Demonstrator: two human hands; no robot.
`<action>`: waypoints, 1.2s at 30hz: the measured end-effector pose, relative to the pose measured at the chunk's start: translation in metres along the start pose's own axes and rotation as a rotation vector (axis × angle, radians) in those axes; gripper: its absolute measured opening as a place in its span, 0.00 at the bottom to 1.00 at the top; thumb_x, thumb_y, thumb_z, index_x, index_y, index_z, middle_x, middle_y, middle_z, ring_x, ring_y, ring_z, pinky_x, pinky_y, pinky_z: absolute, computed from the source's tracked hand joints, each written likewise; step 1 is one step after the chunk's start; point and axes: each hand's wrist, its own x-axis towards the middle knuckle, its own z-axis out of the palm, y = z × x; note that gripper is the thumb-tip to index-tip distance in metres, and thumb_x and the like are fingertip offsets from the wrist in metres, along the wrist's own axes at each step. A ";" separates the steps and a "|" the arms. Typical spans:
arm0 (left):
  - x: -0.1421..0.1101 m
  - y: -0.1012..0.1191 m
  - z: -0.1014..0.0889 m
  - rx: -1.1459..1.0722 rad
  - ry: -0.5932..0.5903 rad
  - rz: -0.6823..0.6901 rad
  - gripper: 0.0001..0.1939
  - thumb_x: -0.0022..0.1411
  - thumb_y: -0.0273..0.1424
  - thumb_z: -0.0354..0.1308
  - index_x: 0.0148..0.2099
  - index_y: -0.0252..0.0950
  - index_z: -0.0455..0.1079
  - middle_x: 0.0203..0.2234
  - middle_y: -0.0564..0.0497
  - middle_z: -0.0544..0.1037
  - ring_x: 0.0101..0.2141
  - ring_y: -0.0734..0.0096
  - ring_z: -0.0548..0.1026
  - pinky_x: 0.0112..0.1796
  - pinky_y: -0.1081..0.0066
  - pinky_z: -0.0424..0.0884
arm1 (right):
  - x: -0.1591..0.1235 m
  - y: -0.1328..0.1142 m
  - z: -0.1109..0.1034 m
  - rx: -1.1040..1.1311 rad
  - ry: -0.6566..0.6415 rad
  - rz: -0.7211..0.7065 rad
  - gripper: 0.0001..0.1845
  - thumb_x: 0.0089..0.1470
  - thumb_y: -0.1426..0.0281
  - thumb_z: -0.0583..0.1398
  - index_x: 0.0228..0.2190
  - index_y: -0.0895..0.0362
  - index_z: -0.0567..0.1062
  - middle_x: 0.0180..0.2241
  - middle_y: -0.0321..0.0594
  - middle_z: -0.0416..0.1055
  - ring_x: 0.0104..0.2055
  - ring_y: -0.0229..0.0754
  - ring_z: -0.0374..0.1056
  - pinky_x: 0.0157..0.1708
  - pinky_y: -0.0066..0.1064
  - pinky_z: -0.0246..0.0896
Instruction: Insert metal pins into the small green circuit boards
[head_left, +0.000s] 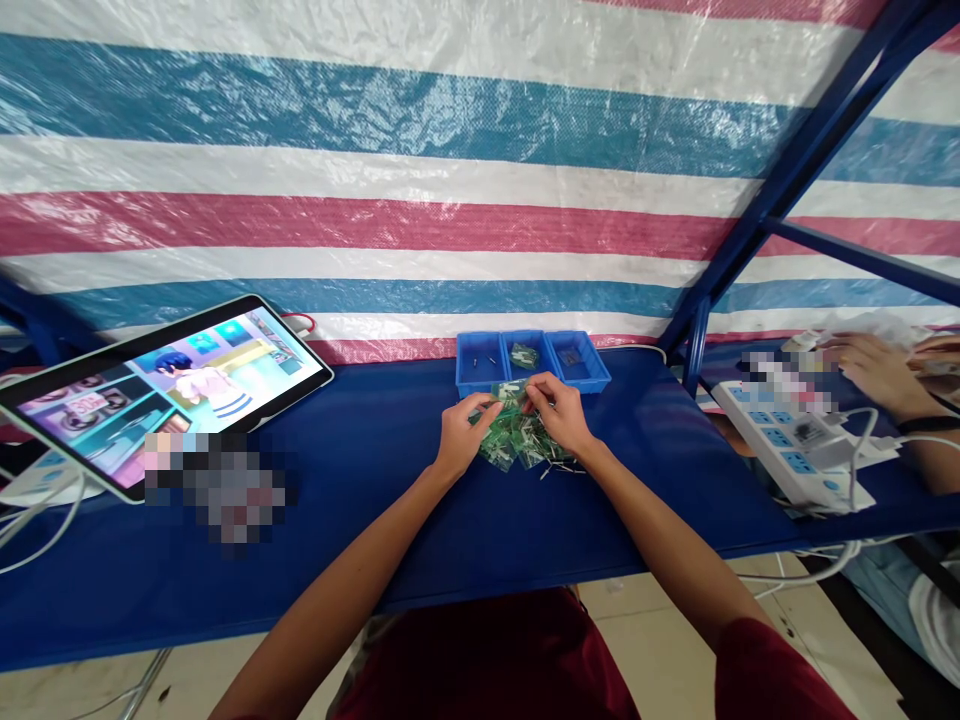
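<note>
Head view: we pinched a small greenish bag (509, 392) with our left hand (460, 437) and right hand (562, 412), fingertips closed on it, over a pile of bags (514, 442) on the blue table (360, 430), near the blue tray (472, 373).

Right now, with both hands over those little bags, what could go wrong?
The little bag between the left hand and right hand might spill if it is open; I can't tell whether it is. The thin loose pieces by the pile of bags could get brushed aside by a forearm or sleeve. The lit tablet on the left might also draw attention away from such small work.
</note>
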 end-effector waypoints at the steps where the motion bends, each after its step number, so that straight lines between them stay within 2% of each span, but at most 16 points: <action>1: 0.000 0.001 0.000 -0.011 -0.003 -0.016 0.13 0.62 0.40 0.57 0.35 0.35 0.74 0.29 0.50 0.80 0.31 0.67 0.77 0.37 0.70 0.73 | 0.000 0.001 0.000 0.013 -0.009 -0.003 0.15 0.60 0.54 0.54 0.32 0.53 0.69 0.22 0.35 0.72 0.26 0.42 0.72 0.30 0.33 0.66; 3: -0.001 0.001 -0.001 -0.056 -0.013 -0.051 0.14 0.63 0.41 0.57 0.36 0.35 0.74 0.28 0.50 0.79 0.30 0.68 0.77 0.37 0.70 0.73 | -0.001 0.004 0.001 0.010 -0.027 -0.027 0.14 0.60 0.57 0.54 0.33 0.54 0.70 0.22 0.35 0.72 0.25 0.42 0.72 0.30 0.33 0.67; 5: -0.001 0.002 0.000 -0.141 -0.027 -0.090 0.14 0.62 0.41 0.57 0.36 0.34 0.72 0.27 0.50 0.79 0.31 0.68 0.77 0.37 0.70 0.73 | -0.001 0.007 0.001 -0.001 -0.033 -0.073 0.12 0.62 0.60 0.54 0.38 0.54 0.70 0.24 0.36 0.73 0.25 0.41 0.72 0.30 0.33 0.68; 8: -0.001 0.001 0.001 -0.307 -0.020 -0.149 0.13 0.61 0.40 0.59 0.39 0.35 0.70 0.25 0.51 0.77 0.29 0.68 0.77 0.35 0.70 0.73 | -0.002 0.008 0.001 -0.026 -0.035 -0.184 0.16 0.62 0.65 0.52 0.51 0.53 0.67 0.36 0.40 0.74 0.27 0.38 0.72 0.31 0.33 0.70; 10: -0.001 0.001 0.001 -0.394 -0.014 -0.182 0.15 0.60 0.40 0.60 0.44 0.35 0.68 0.24 0.53 0.76 0.27 0.69 0.77 0.34 0.70 0.74 | -0.001 0.008 0.001 -0.081 -0.037 -0.276 0.18 0.63 0.67 0.52 0.54 0.50 0.66 0.43 0.43 0.73 0.29 0.37 0.72 0.32 0.33 0.71; 14: 0.000 0.003 0.001 -0.454 -0.031 -0.183 0.24 0.60 0.40 0.61 0.55 0.37 0.61 0.24 0.54 0.76 0.27 0.69 0.78 0.35 0.69 0.75 | 0.000 0.009 0.000 -0.208 -0.012 -0.393 0.15 0.62 0.69 0.54 0.49 0.51 0.73 0.43 0.44 0.71 0.32 0.38 0.70 0.36 0.34 0.71; 16: 0.001 0.004 0.000 -0.450 -0.042 -0.168 0.25 0.60 0.41 0.61 0.56 0.37 0.61 0.24 0.54 0.76 0.28 0.68 0.78 0.35 0.68 0.75 | 0.001 0.010 0.000 -0.243 0.010 -0.418 0.15 0.62 0.71 0.54 0.48 0.52 0.74 0.41 0.44 0.71 0.32 0.38 0.69 0.37 0.34 0.70; 22: 0.000 0.004 0.000 -0.437 -0.096 -0.156 0.20 0.62 0.42 0.59 0.50 0.35 0.69 0.25 0.51 0.76 0.28 0.67 0.77 0.35 0.68 0.73 | 0.001 0.014 0.000 -0.282 0.055 -0.441 0.13 0.62 0.72 0.54 0.43 0.53 0.77 0.38 0.43 0.70 0.37 0.40 0.70 0.38 0.33 0.69; 27: -0.001 0.004 -0.002 -0.302 -0.102 -0.071 0.21 0.68 0.44 0.49 0.47 0.34 0.73 0.28 0.49 0.74 0.30 0.69 0.73 0.35 0.70 0.70 | 0.002 0.010 0.000 -0.283 0.129 -0.400 0.09 0.61 0.67 0.56 0.35 0.55 0.76 0.40 0.45 0.69 0.34 0.40 0.69 0.33 0.33 0.69; 29: 0.000 0.005 -0.004 -0.184 -0.075 0.003 0.20 0.67 0.44 0.51 0.44 0.34 0.75 0.30 0.49 0.73 0.31 0.70 0.72 0.36 0.70 0.69 | 0.001 0.008 0.001 -0.270 0.115 -0.396 0.09 0.61 0.66 0.56 0.34 0.55 0.75 0.41 0.46 0.70 0.35 0.40 0.69 0.32 0.32 0.69; 32: 0.001 0.006 -0.005 -0.073 -0.037 0.090 0.16 0.62 0.42 0.57 0.41 0.35 0.75 0.30 0.50 0.72 0.30 0.71 0.70 0.36 0.71 0.69 | 0.001 0.007 0.002 -0.268 0.067 -0.414 0.09 0.62 0.66 0.55 0.34 0.55 0.74 0.34 0.43 0.74 0.34 0.40 0.70 0.33 0.32 0.68; 36: -0.001 0.005 -0.003 -0.037 -0.035 0.086 0.12 0.62 0.39 0.58 0.37 0.35 0.74 0.29 0.50 0.75 0.29 0.71 0.71 0.35 0.72 0.68 | -0.001 0.008 0.004 -0.292 0.036 -0.417 0.10 0.62 0.64 0.56 0.35 0.55 0.75 0.30 0.41 0.75 0.29 0.39 0.70 0.32 0.31 0.68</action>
